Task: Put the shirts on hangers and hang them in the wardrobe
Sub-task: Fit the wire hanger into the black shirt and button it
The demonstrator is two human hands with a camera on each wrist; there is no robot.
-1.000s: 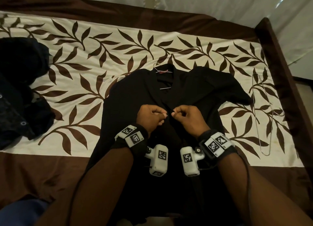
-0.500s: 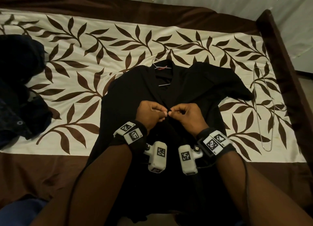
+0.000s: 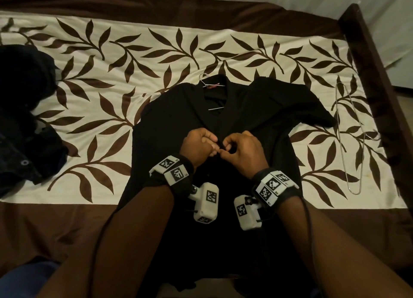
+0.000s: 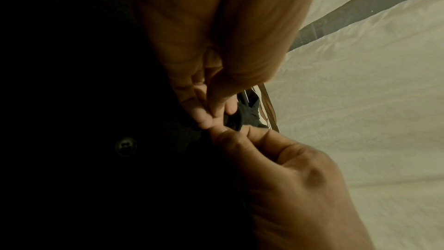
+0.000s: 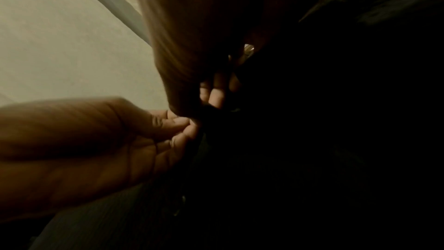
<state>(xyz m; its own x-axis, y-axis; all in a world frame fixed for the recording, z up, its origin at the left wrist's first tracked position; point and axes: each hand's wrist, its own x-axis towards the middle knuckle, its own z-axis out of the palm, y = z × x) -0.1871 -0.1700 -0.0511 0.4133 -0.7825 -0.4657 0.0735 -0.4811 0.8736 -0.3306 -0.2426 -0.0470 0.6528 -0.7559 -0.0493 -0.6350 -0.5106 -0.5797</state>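
A black shirt (image 3: pixel 263 119) lies front-up on the bed with a wire hanger (image 3: pixel 206 83) inside it, the hook sticking out at the collar. Both hands meet at the shirt's front placket at chest height. My left hand (image 3: pixel 201 144) pinches the left edge of the cloth, and my right hand (image 3: pixel 240 149) pinches the right edge. In the left wrist view the fingertips (image 4: pixel 211 119) of both hands squeeze the black fabric together, and one black button (image 4: pixel 125 145) sits lower on the placket. The right wrist view is very dark; the fingers (image 5: pixel 192 126) press into the cloth.
A second bare wire hanger (image 3: pixel 348 139) lies on the bedspread (image 3: pixel 138 58) at the right, near the dark wooden bed frame (image 3: pixel 368 58). A heap of dark clothes (image 3: pixel 22 116) sits at the left edge. White curtains hang behind the bed.
The hands have stayed together at the placket, with the fingers shifting slightly on the cloth. The head view has dropped a little toward the shirt.
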